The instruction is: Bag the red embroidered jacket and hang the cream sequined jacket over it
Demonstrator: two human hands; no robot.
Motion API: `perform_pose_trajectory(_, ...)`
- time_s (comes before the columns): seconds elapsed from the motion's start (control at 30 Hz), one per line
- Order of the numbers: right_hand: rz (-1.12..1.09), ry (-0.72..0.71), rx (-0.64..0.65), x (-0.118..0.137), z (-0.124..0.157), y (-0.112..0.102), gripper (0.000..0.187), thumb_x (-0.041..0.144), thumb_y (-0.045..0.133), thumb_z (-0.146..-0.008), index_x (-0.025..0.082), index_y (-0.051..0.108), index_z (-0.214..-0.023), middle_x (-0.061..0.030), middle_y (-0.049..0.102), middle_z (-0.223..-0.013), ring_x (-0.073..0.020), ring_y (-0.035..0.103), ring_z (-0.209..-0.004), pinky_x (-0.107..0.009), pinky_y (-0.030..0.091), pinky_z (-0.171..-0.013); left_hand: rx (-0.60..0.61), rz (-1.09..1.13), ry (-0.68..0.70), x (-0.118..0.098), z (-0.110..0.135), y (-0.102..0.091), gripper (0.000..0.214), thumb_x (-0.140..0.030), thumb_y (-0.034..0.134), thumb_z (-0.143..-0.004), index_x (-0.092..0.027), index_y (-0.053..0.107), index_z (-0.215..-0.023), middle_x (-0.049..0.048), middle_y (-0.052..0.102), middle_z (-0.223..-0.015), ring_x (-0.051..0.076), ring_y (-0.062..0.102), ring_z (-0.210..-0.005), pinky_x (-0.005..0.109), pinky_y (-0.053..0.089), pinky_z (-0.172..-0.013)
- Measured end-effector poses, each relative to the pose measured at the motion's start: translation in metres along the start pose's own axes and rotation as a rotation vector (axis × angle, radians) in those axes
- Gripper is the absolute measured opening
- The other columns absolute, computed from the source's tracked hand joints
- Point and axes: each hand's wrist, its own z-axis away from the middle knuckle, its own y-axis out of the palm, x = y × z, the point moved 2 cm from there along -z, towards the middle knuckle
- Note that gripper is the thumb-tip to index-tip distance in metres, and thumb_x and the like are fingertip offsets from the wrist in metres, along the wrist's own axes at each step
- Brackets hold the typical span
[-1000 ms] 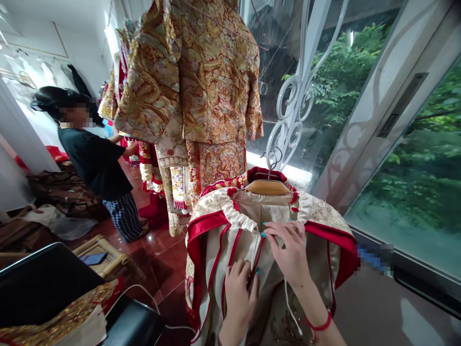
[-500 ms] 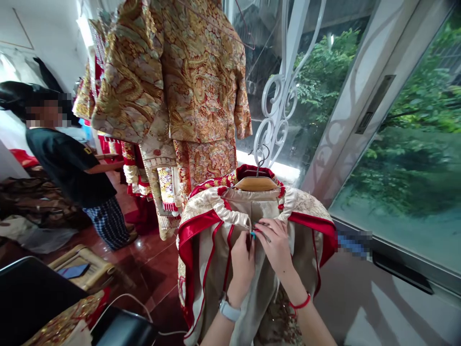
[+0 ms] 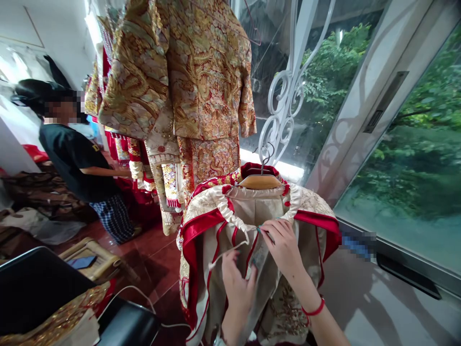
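The left hand [image 3: 237, 283], which met the right one at the neckline half a second ago, has dropped down and leftward, and a thin white cord [image 3: 219, 259] now runs out sideways past its fingers. These are partly spread and blurred; whether they grip the cord I cannot tell. The right hand [image 3: 284, 247] has stayed up, fingertips pinched on the ruffled white satin neck band [image 3: 234, 218], so it works there alone. The cream garment with red satin edging [image 3: 201, 229] hangs from a tan wooden hanger [image 3: 261, 181], behind both hands
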Motion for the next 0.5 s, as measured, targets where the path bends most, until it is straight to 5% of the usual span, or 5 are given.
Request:
perform_pose_trajectory(0.1, -0.019, -0.024, -0.046, 0.007, 0.006, -0.005, 0.016, 0.018, 0.052, -0.096, 0.022, 0.066, -0.091, -0.0033, 0.071, -0.089, -0.0189, 0.064, -0.085, -0.044, 0.045, -0.097, 0.179, 0.008, 0.139, -0.021, -0.025, 0.020, 0.021, -0.038, 0.059, -0.086, -0.019, 0.058, -0.096, 0.0065, 0.065, -0.087, 0.023, 0.061, -0.079, 0.036, 0.049, -0.072)
perform_pose_trajectory(0.2, -0.024, -0.033, -0.128, 0.009, 0.013, -0.002, 0.014, 0.015, 0.055, -0.094, 0.022, 0.067, -0.093, -0.0031, 0.071, -0.088, -0.0183, 0.066, -0.084, -0.047, 0.044, -0.103, 0.268, 0.099, 0.097, -0.033, -0.041, 0.032, 0.015, -0.028, 0.046, -0.092, -0.020, 0.056, -0.083, 0.0030, 0.064, -0.076, 0.017, 0.058, -0.066, 0.028, 0.044, -0.062)
perform_pose_trajectory(0.5, -0.048, 0.040, -0.262, 0.005, 0.022, 0.014, 0.007, 0.016, 0.064, -0.089, 0.022, 0.067, -0.087, -0.0022, 0.069, -0.083, -0.0184, 0.065, -0.080, -0.053, 0.044, -0.106, 0.355, 0.344, 0.027, -0.032, -0.037, 0.026, 0.020, -0.031, 0.046, -0.095, -0.017, 0.059, -0.089, 0.0051, 0.067, -0.082, 0.017, 0.059, -0.070, 0.027, 0.045, -0.066)
